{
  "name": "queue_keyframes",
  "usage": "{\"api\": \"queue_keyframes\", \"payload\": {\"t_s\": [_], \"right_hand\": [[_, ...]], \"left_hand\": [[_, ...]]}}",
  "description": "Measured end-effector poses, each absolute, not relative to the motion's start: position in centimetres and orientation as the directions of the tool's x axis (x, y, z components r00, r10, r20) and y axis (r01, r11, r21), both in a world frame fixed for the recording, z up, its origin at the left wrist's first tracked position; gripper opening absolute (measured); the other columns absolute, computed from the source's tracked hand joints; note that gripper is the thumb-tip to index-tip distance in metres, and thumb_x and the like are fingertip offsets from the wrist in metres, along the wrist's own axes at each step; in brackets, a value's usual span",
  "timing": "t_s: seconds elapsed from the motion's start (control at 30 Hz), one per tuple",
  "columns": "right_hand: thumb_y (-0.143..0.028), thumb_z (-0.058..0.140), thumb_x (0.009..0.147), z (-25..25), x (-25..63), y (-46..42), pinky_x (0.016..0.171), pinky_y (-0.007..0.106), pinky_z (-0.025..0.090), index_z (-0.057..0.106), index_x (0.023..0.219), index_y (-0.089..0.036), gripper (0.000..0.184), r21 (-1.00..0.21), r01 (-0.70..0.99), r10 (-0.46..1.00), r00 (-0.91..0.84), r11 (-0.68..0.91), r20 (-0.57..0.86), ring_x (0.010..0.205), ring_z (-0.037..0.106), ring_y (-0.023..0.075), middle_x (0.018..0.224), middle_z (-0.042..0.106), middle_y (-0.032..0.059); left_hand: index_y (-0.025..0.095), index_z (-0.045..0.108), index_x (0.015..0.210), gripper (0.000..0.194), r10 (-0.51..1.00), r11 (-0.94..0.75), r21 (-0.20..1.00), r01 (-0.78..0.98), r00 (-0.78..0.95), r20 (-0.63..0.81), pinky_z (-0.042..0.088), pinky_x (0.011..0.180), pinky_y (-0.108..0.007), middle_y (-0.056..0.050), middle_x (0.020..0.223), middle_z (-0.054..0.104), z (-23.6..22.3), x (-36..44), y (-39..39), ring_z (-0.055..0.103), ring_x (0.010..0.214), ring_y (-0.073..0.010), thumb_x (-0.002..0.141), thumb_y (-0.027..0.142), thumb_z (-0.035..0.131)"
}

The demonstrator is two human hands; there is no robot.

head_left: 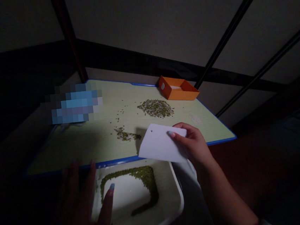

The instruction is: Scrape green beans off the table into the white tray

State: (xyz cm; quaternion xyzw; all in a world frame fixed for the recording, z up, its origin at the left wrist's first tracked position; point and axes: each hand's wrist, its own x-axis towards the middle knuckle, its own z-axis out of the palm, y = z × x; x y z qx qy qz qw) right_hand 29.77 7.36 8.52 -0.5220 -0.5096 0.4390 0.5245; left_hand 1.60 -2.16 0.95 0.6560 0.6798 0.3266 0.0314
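Note:
My right hand (192, 142) pinches a white plastic scraper (162, 145) with a small hole near one corner, thumb on top. The scraper is over the table's near edge. Just beyond its left side lies a thin scatter of small green seeds or beans (125, 134). Below the edge is a white tub (177, 194), with more of the green grains (149, 179) gathered along its far and right inner sides. My left hand (86, 200), in shadow, has its fingers spread at the tub's left side. Whether it touches the tub I cannot tell.
A larger pile of greenish-brown grains (156, 108) lies mid-table on the pale top (102, 145), which has a blue rim. At the far right corner sits an orange open box (181, 94). A blurred blue item (77, 103) is at left. Behind stands a panelled wall (136, 25).

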Motion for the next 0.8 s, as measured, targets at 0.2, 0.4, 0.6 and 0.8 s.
{"api": "queue_keyframes", "payload": {"t_s": [0.2, 0.4, 0.6, 0.8], "right_hand": [[-0.045, 0.086, 0.065, 9.1, 30.0, 7.2, 0.044, 0.021, 0.034, 0.064, 0.077, -0.02, 0.035, -0.991, 0.042, 0.958, 0.253, 0.128, 0.135, 0.051, 0.049, 0.0106, 0.064, 0.061, -0.0038], [-0.046, 0.087, 0.063, 9.0, 29.5, 8.1, 0.045, 0.021, 0.035, 0.065, 0.076, -0.019, 0.037, -0.991, 0.04, 0.949, 0.284, 0.131, 0.137, 0.052, 0.05, 0.0111, 0.065, 0.063, -0.003], [-0.048, 0.087, 0.063, 8.2, 29.6, 8.7, 0.048, 0.022, 0.036, 0.066, 0.079, -0.019, 0.039, -0.989, 0.057, 0.921, 0.362, 0.135, 0.147, 0.054, 0.052, 0.0123, 0.066, 0.064, -0.0027], [-0.046, 0.088, 0.061, 8.2, 29.3, 8.7, 0.049, 0.022, 0.035, 0.067, 0.079, -0.019, 0.039, -0.992, -0.027, 0.925, 0.365, 0.127, 0.109, 0.054, 0.051, 0.0114, 0.066, 0.063, -0.0031]], "left_hand": [[0.047, 0.012, 0.151, 0.068, 0.901, -0.082, 0.461, 0.884, -0.133, 0.414, 0.023, 0.126, -0.071, 0.01, 0.171, 0.001, 1.0, 1.8, -2.2, 0.013, 0.157, -0.0339, 0.089, 0.047, 0.042], [0.049, 0.008, 0.151, 0.069, 0.907, -0.085, 0.461, 0.883, -0.123, 0.402, 0.021, 0.127, -0.07, 0.013, 0.17, -0.003, 0.8, 1.7, -2.1, 0.011, 0.158, -0.0327, 0.089, 0.048, 0.04], [0.045, 0.011, 0.152, 0.071, 0.909, -0.075, 0.446, 0.892, -0.123, 0.399, 0.025, 0.124, -0.073, 0.007, 0.171, 0.0, 0.7, 1.4, -2.2, 0.013, 0.156, -0.0375, 0.088, 0.046, 0.043], [0.05, 0.014, 0.15, 0.07, 0.898, -0.077, 0.471, 0.879, -0.144, 0.415, 0.025, 0.123, -0.072, 0.014, 0.17, 0.002, 0.1, 1.2, -1.9, 0.016, 0.156, -0.0357, 0.085, 0.055, 0.042]]}}
